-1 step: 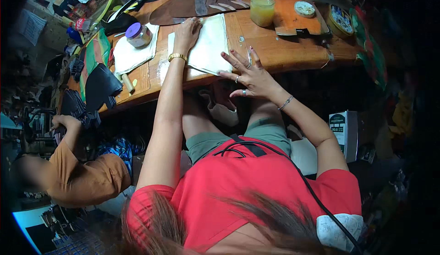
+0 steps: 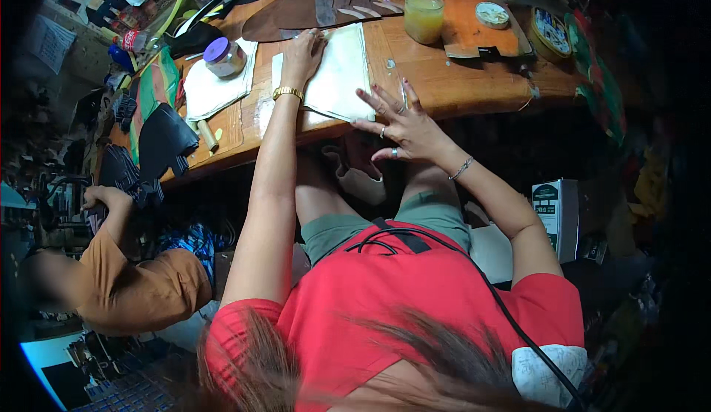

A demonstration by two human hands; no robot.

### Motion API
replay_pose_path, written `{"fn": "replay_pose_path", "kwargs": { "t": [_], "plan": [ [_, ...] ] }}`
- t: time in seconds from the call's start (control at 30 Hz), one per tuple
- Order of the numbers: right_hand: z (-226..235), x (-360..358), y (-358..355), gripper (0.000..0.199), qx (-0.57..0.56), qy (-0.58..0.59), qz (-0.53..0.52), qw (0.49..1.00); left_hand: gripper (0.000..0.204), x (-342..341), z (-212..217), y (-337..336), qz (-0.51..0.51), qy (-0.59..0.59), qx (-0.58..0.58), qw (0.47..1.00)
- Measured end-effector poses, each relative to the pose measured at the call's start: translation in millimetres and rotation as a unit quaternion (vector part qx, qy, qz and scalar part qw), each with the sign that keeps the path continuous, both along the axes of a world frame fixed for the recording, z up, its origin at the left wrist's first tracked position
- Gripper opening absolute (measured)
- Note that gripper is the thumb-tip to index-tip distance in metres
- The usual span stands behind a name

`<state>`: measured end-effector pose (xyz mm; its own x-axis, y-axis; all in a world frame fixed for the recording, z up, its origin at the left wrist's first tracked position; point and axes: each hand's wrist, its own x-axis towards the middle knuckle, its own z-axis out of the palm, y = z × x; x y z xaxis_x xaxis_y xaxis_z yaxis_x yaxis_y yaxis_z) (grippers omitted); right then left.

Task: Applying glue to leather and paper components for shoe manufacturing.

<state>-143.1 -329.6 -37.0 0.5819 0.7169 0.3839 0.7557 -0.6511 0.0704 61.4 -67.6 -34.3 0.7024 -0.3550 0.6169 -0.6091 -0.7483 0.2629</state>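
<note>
A stack of pale, cream-white sheets (image 2: 341, 64) lies on the wooden table in front of me; I cannot tell if they are paper or cloth. My left hand (image 2: 304, 55), with a gold watch at the wrist, rests at the stack's left edge. Its fingers are curled in, and what they hold, if anything, is hidden. Over the table's front edge, by the near right corner of the stack, is my right hand (image 2: 404, 127), fingers spread wide. It holds nothing.
Brown leather-like pieces (image 2: 296, 14) lie beyond the stack. A glass jar of yellowish stuff (image 2: 424, 18) and an orange board (image 2: 474, 34) are to the right. A purple-lidded jar (image 2: 224, 58) stands left on more white sheets. A co-worker (image 2: 141, 286) sits at left.
</note>
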Motion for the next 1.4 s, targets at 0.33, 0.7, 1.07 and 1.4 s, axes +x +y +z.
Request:
{"fn": "replay_pose_path", "kwargs": {
  "t": [0.33,0.7,1.07,1.4],
  "plan": [
    [9.0,50.0,-26.8,0.053,0.308,0.065,-0.058,0.948,0.015,-9.1,7.4,-5.1,-0.009,0.015,-0.040,0.999],
    [6.8,71.5,-30.3,0.065,0.397,0.030,-0.122,0.909,0.010,13.1,63.3,-32.7,-0.125,0.017,0.017,0.992],
    [10.1,64.3,-35.4,0.063,0.427,0.065,-0.094,0.897,0.017,126.3,96.6,-87.9,-0.094,-0.095,0.032,0.990],
    [13.3,61.5,-43.2,0.054,0.413,0.088,-0.053,0.905,0.044,233.7,43.3,-85.9,0.063,0.004,0.018,0.998]
  ]
}}
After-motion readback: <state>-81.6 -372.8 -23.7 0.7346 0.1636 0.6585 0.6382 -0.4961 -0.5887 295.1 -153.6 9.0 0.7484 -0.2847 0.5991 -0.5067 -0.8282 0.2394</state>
